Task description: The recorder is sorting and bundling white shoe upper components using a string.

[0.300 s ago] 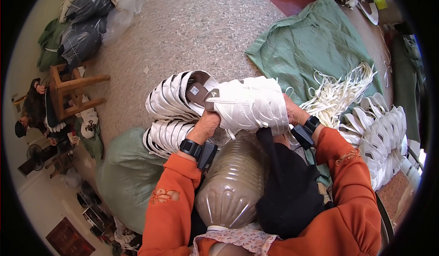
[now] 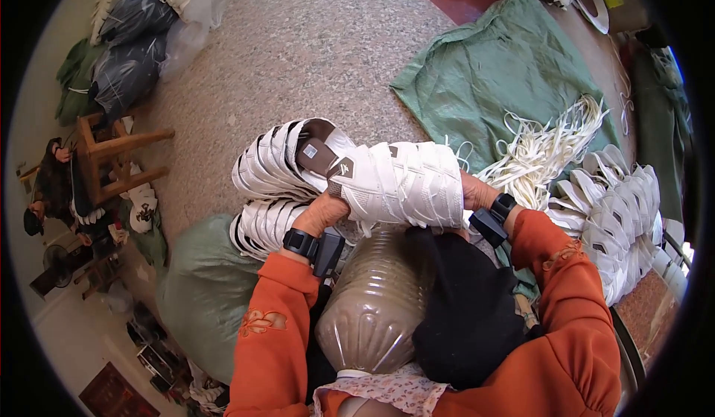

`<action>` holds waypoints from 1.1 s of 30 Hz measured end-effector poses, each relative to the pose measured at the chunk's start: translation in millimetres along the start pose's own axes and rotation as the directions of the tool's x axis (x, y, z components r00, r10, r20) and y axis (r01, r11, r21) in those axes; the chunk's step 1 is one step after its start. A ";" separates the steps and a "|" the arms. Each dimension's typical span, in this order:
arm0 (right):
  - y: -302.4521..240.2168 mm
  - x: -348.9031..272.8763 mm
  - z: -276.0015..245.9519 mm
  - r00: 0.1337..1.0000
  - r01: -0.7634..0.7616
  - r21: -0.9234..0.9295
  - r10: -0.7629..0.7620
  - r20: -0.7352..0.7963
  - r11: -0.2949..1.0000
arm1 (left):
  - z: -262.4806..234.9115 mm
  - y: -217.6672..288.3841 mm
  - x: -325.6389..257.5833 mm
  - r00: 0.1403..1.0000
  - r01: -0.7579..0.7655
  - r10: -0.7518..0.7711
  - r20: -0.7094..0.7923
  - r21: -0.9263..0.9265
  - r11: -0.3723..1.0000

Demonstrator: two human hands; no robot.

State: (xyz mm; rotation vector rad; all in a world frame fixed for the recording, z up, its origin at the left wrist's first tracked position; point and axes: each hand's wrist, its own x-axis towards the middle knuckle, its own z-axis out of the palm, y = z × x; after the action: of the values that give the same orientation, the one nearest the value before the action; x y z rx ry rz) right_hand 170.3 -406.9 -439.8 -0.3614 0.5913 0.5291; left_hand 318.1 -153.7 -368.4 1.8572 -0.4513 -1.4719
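A nested stack of white shoe uppers (image 2: 406,182) lies crosswise in front of me, its brown heel end to the left. My left hand (image 2: 328,211) is closed round that heel end, and my right hand (image 2: 477,191) grips the opposite end. Most of the fingers are hidden behind the stack. Just beyond my left hand lies another nested stack of uppers (image 2: 272,160) with a brown lining, its end touching the held one. Below it rests a further striped white stack (image 2: 264,227). A large clear ribbed plastic bottle (image 2: 372,305) lies under my forearms, beside black cloth (image 2: 469,313).
A green woven sack (image 2: 499,67) lies at the far right, with a heap of white laces (image 2: 547,145) on its near edge. More white uppers (image 2: 618,223) stand in rows at the right. At left are a stuffed green sack (image 2: 201,298), a wooden stool (image 2: 112,152) and another person (image 2: 56,186).
The held stack has come slightly nearer to me, and its right end has dipped a little. Both hands keep their hold on it.
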 end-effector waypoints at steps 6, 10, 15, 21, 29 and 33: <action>0.0 4.7 -4.6 0.991 -0.127 -0.089 0.131 0.035 0.988 | -1.2 -36.1 -1.6 0.995 -0.027 0.033 0.090 -0.070 0.997; -1.0 4.3 -15.0 0.968 -0.246 0.022 0.245 0.050 0.969 | 4.3 -46.1 -2.2 0.997 0.034 -0.021 0.068 -0.210 0.977; 2.7 2.9 -6.6 0.992 -0.126 -0.054 0.126 0.011 0.991 | 3.6 -41.7 -5.2 0.998 0.033 -0.019 0.061 -0.247 0.969; -2.1 0.7 -7.2 0.979 -0.205 0.040 0.205 -0.012 0.978 | 4.7 -32.6 -4.5 0.999 -0.020 0.029 0.042 -0.201 0.979; 12.1 9.7 -41.3 0.987 -0.154 -0.008 0.154 0.047 0.988 | 9.9 -20.3 -3.5 0.997 -0.071 0.073 0.035 -0.070 0.995; 15.5 16.3 -34.1 0.988 -0.153 0.145 0.146 0.057 0.978 | 7.8 -18.2 9.9 0.973 -0.224 0.200 0.112 0.281 0.933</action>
State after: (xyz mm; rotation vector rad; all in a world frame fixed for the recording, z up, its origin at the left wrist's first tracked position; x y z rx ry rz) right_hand 158.4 -404.2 -478.8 -0.1630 0.6120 0.6318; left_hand 310.8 -150.2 -389.0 1.9050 -0.9241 -1.3943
